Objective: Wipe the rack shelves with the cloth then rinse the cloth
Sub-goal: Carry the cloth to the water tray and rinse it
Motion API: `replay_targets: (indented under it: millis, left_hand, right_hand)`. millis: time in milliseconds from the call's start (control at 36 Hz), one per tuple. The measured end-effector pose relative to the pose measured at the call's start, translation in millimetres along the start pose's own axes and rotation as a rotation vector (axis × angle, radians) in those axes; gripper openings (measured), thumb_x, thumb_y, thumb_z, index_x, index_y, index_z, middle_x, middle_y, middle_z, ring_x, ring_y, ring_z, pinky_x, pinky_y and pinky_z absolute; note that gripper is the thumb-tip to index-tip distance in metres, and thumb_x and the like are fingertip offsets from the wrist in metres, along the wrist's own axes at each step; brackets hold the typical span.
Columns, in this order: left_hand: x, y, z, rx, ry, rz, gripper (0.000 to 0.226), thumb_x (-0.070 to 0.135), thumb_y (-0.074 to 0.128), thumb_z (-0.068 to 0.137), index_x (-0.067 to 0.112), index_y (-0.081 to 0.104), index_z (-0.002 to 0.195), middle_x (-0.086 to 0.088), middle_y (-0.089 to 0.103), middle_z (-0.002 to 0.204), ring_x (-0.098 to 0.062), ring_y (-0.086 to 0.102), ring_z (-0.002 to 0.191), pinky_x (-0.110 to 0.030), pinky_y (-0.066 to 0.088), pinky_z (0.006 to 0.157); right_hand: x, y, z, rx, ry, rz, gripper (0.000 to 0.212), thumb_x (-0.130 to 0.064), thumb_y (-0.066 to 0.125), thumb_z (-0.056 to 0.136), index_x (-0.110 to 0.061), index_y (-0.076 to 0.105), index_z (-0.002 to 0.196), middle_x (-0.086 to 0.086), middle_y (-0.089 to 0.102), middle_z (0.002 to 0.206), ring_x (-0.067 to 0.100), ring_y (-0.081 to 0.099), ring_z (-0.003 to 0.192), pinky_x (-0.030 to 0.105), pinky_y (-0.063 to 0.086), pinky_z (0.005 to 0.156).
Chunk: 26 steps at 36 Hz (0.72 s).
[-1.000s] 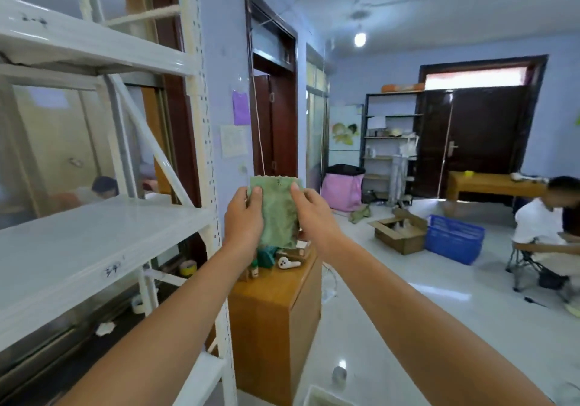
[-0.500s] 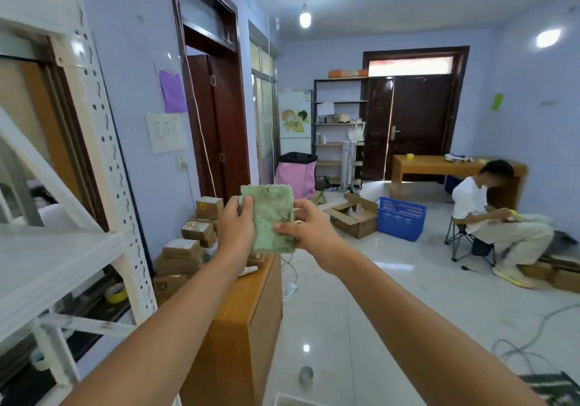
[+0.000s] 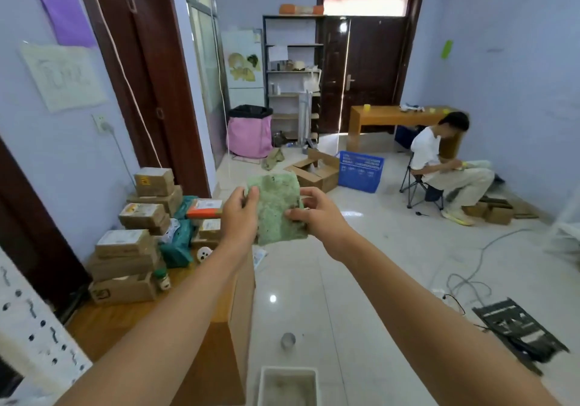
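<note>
Fingers of the left hand pinch the cloth's upper left edge; the right hand grips its right side. Fuzzy green rectangle, stained, held upright at arm's length, long axis vertical, above the wooden surface with stacked cardboard boxes.

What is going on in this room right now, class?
A person holds a green cloth up in front of them, gripped by the left hand and the right hand. The cloth looks stained. They face an open room, above a wooden table stacked with cardboard boxes. Only a post of the white rack shows at lower left. Another person sits across the room.
</note>
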<state>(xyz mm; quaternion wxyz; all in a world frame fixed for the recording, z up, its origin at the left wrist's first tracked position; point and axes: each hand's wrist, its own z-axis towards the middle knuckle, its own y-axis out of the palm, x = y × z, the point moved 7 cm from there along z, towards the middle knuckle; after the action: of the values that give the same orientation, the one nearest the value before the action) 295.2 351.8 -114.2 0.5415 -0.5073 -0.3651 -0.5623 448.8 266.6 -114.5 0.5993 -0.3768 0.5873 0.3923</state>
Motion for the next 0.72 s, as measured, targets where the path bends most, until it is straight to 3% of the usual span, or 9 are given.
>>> replay_targets:
  millis: [139,194,250,361,444,583,667,722]
  left_hand:
    - [-66.8,30.8,36.0,-0.082,-0.078,0.056,0.048,0.061,0.051,0.087,0.014,0.060,0.092,-0.017,0.069,0.095,-0.033,0.068,0.088,-0.058,0.057,0.081]
    - [-85.0,41.7,42.0,-0.091,-0.123,0.045,0.043,0.048,0.055,0.094,0.006,0.061,0.098,-0.021,0.069,0.099,-0.027,0.067,0.085,-0.051,0.056,0.080]
    - [-105.5,53.5,48.7,-0.103,-0.167,0.025,0.038,0.035,0.056,0.100,-0.003,0.060,0.100,-0.026,0.066,0.100,-0.021,0.062,0.078,-0.039,0.051,0.069]
    - [-174.6,84.9,61.3,-0.157,-0.298,-0.016,0.016,0.026,0.054,0.103,0.016,0.064,0.097,-0.004,0.070,0.088,-0.016,0.068,0.079,-0.020,0.053,0.052]
    - [-228.2,104.6,69.4,-0.125,-0.393,-0.016,0.016,0.024,0.052,0.104,0.028,0.063,0.093,0.000,0.073,0.092,-0.020,0.073,0.084,-0.028,0.056,0.051]
    - [-329.9,132.5,78.4,-0.050,-0.552,-0.019,0.018,0.026,0.051,0.103,0.032,0.064,0.092,-0.001,0.075,0.096,-0.025,0.073,0.090,-0.045,0.062,0.066]
    - [-394.8,144.4,71.8,-0.018,-0.646,-0.033,0.014,0.025,0.052,0.103,0.027,0.064,0.096,-0.004,0.074,0.098,-0.029,0.072,0.094,-0.056,0.060,0.079]
    - [-437.5,150.8,63.9,0.004,-0.711,-0.062,0.012,0.024,0.053,0.103,0.021,0.064,0.098,-0.008,0.074,0.099,-0.033,0.072,0.095,-0.061,0.058,0.081]
  right_hand:
    - [54.2,-12.7,41.6,0.061,0.093,-0.020,0.043,0.000,0.073,0.083,-0.011,0.057,0.121,0.015,0.063,0.107,0.026,0.067,0.089,0.031,0.056,0.065]
    - [80.3,-19.1,58.4,0.084,0.137,-0.016,0.043,0.002,0.072,0.083,-0.008,0.057,0.121,0.015,0.064,0.105,0.024,0.068,0.086,0.028,0.056,0.062]
    - [110.5,-26.4,76.6,0.093,0.181,-0.015,0.042,0.002,0.073,0.082,-0.007,0.058,0.120,0.018,0.066,0.107,0.025,0.069,0.087,0.030,0.057,0.064]
    - [176.5,-44.0,114.7,0.071,0.254,-0.006,0.037,0.000,0.073,0.082,-0.011,0.061,0.115,0.016,0.067,0.103,0.029,0.070,0.090,0.039,0.059,0.073]
    - [228.6,-53.1,139.1,0.018,0.323,0.024,0.036,-0.002,0.074,0.082,-0.014,0.063,0.114,0.012,0.066,0.096,0.026,0.069,0.087,0.039,0.057,0.073]
    - [329.9,-61.7,173.8,-0.081,0.489,0.112,0.038,-0.011,0.079,0.080,-0.013,0.066,0.116,0.010,0.063,0.095,0.026,0.070,0.089,0.045,0.059,0.082]
    - [396.5,-63.9,184.2,-0.098,0.618,0.160,0.038,-0.013,0.080,0.081,-0.008,0.066,0.116,0.012,0.064,0.106,0.026,0.070,0.096,0.047,0.059,0.086]
    - [441.6,-62.2,186.1,-0.123,0.698,0.179,0.035,-0.011,0.077,0.083,-0.004,0.066,0.115,0.013,0.065,0.105,0.022,0.070,0.092,0.042,0.060,0.081]
